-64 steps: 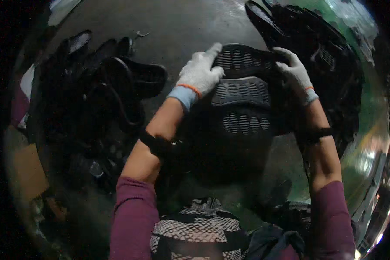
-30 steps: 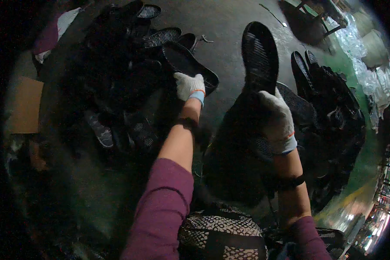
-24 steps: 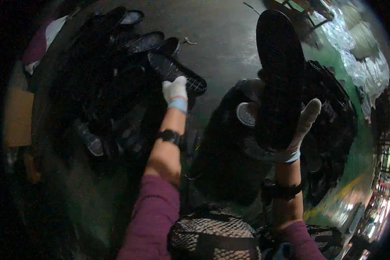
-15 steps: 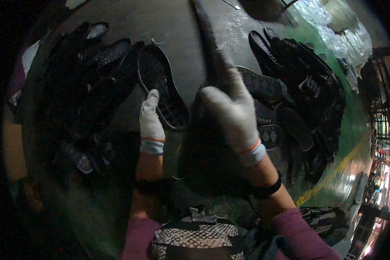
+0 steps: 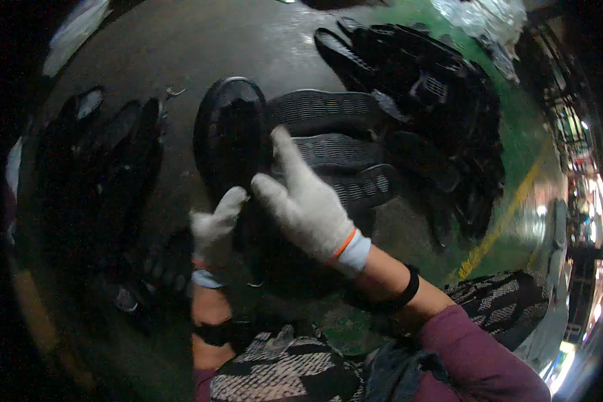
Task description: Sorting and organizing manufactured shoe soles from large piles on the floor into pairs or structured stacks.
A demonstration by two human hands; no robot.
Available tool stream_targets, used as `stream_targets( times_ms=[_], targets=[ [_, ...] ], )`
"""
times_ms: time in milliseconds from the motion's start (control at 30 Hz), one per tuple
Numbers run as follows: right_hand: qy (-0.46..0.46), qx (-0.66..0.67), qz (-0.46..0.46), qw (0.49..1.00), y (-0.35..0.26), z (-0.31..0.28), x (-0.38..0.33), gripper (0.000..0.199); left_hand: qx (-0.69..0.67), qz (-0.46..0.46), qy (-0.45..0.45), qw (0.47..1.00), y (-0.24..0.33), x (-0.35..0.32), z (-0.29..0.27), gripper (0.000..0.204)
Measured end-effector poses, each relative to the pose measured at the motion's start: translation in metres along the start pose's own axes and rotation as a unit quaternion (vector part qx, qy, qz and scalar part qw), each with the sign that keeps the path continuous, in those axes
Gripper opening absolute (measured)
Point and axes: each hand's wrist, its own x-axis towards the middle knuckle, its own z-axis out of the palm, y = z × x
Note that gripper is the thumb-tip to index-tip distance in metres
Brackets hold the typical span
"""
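A black shoe sole point(image 5: 231, 134) with a raised rim stands upright before me, its rounded end pointing away. My left hand point(image 5: 216, 228), in a white knitted glove, grips its near end, thumb against the lower edge. At the sole's right side is my right hand point(image 5: 308, 201), gloved the same way, with the index finger stretched along the edge and the thumb bent toward the near end. Its other fingers are partly hidden in shadow, and whether a second sole lies between the hands is too dark to see. Several grey-black ribbed soles point(image 5: 325, 107) lie just beyond my right hand.
On the right is a large pile of black soles point(image 5: 435, 87). Another dark pile point(image 5: 107, 161) lies at left. Clear plastic wrapping point(image 5: 482, 23) sits at the back right, on the green floor near a yellow line point(image 5: 479, 258). Patterned fabric point(image 5: 288, 365) covers my lap.
My right hand has swung left and down, bringing its long dark piece toward the sole in my left hand. My left hand has moved slightly lower. The view has turned to the right.
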Motion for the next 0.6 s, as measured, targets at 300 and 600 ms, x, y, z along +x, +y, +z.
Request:
stream_targets(
  times_ms=[300,600],
  targets=[
    [-0.016,0.346,0.142,0.927,0.074,-0.110,0.029,0.055,0.156,-0.230,-0.325,0.904,0.016,0.062,0.057,0.071],
    [0.382,0.243,0.045,0.890,0.162,-0.154,0.078,0.038,-0.019,0.033,-0.105,0.994,0.017,0.127,0.167,0.048]
  ],
)
